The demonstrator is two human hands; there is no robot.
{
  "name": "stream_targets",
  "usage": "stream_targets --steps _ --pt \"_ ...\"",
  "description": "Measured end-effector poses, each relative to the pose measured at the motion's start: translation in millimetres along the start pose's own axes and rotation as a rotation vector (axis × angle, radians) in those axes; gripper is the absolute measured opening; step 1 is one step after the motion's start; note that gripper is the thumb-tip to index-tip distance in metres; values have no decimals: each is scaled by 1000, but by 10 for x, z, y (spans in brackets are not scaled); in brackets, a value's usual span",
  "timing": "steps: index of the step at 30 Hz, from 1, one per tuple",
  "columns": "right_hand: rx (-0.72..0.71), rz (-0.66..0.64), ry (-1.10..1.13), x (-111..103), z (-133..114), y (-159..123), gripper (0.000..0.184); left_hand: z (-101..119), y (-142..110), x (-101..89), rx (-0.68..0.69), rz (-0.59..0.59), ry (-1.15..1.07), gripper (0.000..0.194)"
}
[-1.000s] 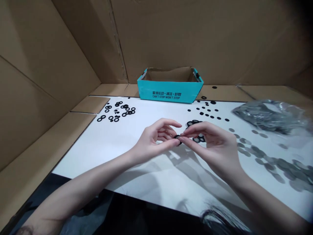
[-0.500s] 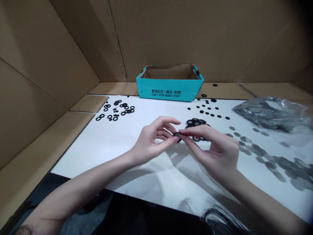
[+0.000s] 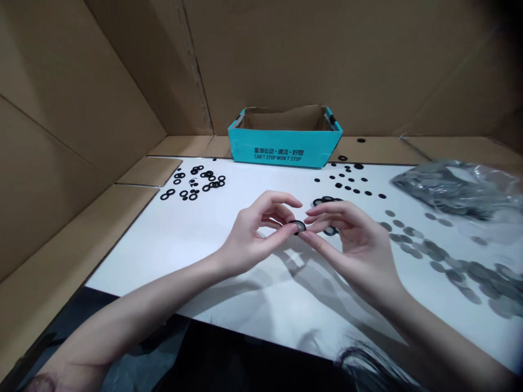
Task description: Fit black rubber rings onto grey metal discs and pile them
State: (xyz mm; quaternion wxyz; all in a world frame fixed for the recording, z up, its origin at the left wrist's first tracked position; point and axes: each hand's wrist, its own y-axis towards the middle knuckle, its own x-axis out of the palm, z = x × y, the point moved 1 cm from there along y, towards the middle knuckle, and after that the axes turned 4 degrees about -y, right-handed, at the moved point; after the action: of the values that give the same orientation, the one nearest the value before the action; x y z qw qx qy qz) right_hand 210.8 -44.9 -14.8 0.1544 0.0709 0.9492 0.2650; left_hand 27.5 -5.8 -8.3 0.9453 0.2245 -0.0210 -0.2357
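A small grey disc with a black ring round it (image 3: 300,226) is held above the white tabletop, tilted so that its face shows. My left hand (image 3: 255,234) pinches its left edge between thumb and fingers. My right hand (image 3: 357,237) has its thumb on the lower right edge, with the fingers curled just behind. Partly hidden by my right hand, a pile of black-rimmed discs (image 3: 330,231) lies on the table. Loose grey discs (image 3: 437,251) are spread to the right of my right hand. Several black rings (image 3: 206,188) lie at the far left.
An open turquoise box (image 3: 281,147) stands at the back. Small black discs (image 3: 357,191) are scattered to its right front. A clear plastic bag of grey discs (image 3: 453,188) rests at the right. Cardboard walls (image 3: 347,65) enclose the white table (image 3: 163,245).
My right fingers have loosened and shifted back from the upper edge of the ringed disc, while the thumb has moved to its lower edge. The disc now shows more of its face.
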Motion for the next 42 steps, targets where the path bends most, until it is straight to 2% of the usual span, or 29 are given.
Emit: stream_targets --steps 7,11,16,21,25,28,32,37,40,42 --pt "-23 -10 97 -15 -24 18 29 17 -1 11 18 11 -36 26" --pt "-29 -21 150 -32 -3 5 29 56 23 -26 22 -76 -47 26" --pt "-21 -31 177 -33 8 -11 29 90 49 -77 -43 -180 -41 25" --pt "-14 -24 138 -19 3 -36 26 88 44 -91 -30 -168 36 19" --pt "-27 -62 24 -29 6 -24 27 94 65 -126 24 -267 130 18" --pt "-44 -128 -54 -47 15 2 28 104 75 -139 11 -311 179 22" --pt "-26 -155 -67 -54 44 15 32 92 59 -107 -5 -295 170 29" --pt "14 -97 43 -22 31 -4 29 81 45 -82 -53 -270 68 28" --pt "3 -53 106 -5 -1 -15 32 109 49 -100 -113 -292 24 25" --pt "-27 -42 92 -2 -8 -21 32 129 51 -115 -100 -304 49 25"
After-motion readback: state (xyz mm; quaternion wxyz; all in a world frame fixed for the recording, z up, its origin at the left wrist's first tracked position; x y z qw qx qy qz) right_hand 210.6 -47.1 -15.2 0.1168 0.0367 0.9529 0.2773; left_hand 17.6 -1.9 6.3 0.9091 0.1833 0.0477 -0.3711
